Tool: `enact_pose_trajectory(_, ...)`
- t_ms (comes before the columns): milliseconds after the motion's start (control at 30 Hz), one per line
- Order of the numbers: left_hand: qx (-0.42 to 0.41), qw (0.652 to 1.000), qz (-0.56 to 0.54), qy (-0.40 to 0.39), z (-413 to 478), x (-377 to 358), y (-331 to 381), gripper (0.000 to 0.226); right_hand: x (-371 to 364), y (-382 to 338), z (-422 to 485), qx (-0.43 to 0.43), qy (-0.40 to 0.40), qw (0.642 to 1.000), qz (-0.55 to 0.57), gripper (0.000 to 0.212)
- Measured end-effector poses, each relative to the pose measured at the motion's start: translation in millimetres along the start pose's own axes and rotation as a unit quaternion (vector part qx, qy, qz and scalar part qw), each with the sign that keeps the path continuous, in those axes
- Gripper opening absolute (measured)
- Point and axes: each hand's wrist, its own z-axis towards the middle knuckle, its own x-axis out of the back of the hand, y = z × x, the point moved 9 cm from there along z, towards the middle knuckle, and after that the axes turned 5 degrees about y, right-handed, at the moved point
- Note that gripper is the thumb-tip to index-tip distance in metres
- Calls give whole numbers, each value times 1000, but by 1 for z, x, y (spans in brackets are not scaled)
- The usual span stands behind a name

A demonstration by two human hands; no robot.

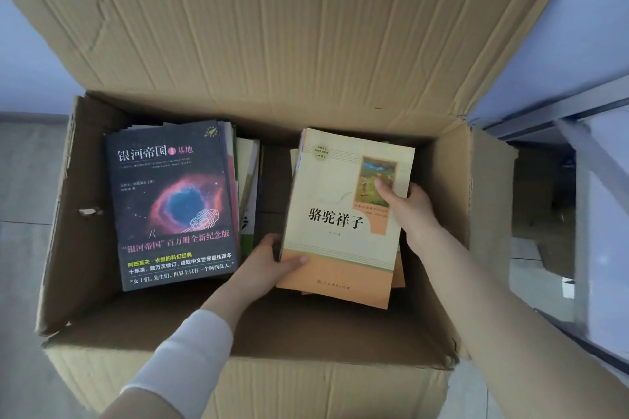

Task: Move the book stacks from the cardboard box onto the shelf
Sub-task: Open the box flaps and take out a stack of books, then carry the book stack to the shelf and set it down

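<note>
Two book stacks (343, 214) side by side in the cardboard box (85, 214).

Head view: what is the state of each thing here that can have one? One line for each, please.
cardboard box: open, far flap standing up, books inside.
cream-covered book stack: in the box's right half, held by both hands.
dark-covered book stack: in the box's left half, untouched.
left hand: grips the cream stack's near left corner.
right hand: grips the cream stack's right edge.
</note>
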Motion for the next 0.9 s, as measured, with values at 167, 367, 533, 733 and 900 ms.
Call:
enact_pose_trajectory(167, 3, 1000, -29, -2, 0, 0, -2, 72, 1, -4, 2, -26, -4, 999, 43, 51)
enact_pose_trajectory(367, 3, 998, -67, 8, -11, -1, -1, 72, 4, -6, -9, -40, -5, 996, 78, 49)
enact_pose_trajectory(533, -6, 991, -135, -3, -33, -1, 6, 51, 20, -20, -33, -1, -11, 997, 77, 47)
enact_pose_trajectory(733, -43, 979, -197, -29, -76, 12, 22, 26, 35, -51, -86, 65, -106, 990, 67, 42)
enact_pose_trajectory(900, -81, 967, -238, -33, -130, 32, 34, 25, 41, -79, -143, 101, -123, 987, 33, 30)
